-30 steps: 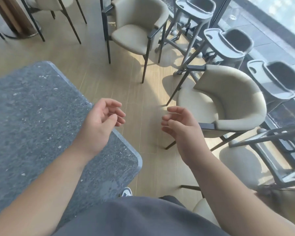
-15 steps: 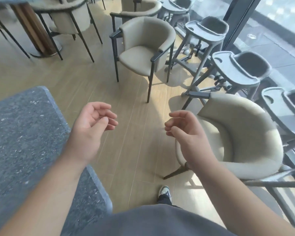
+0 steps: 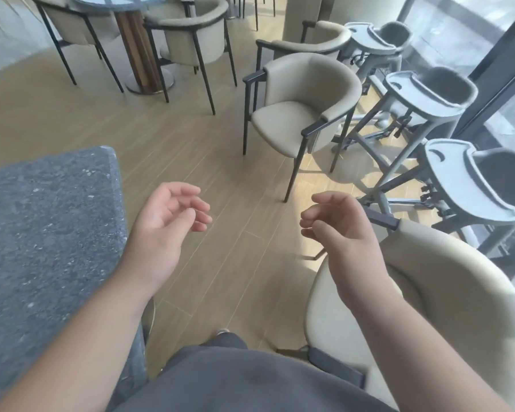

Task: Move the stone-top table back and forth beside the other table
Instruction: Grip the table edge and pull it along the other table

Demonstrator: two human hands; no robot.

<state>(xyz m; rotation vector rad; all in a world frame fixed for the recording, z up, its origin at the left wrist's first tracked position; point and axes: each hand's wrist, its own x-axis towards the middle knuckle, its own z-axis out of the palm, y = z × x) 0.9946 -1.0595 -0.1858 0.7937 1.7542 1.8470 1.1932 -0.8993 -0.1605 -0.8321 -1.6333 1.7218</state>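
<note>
The stone-top table (image 3: 42, 233), a grey speckled slab with a rounded corner, is seen along the left edge of the frame, from mid-height down to the bottom. The left hand (image 3: 164, 230) is held in the air at centre frame, just right of the table's edge and not touching it, fingers loosely curled and nothing gripped. The right hand (image 3: 339, 233) is raised beside it, right of centre, also loosely curled and empty, above the wooden floor (image 3: 191, 144). A beige armchair (image 3: 443, 292) is seen at the lower right, another armchair (image 3: 304, 108) right of upper centre, and three grey high chairs (image 3: 422, 93) along the right. A round pedestal table (image 3: 134, 40) is placed at the upper left.
</note>
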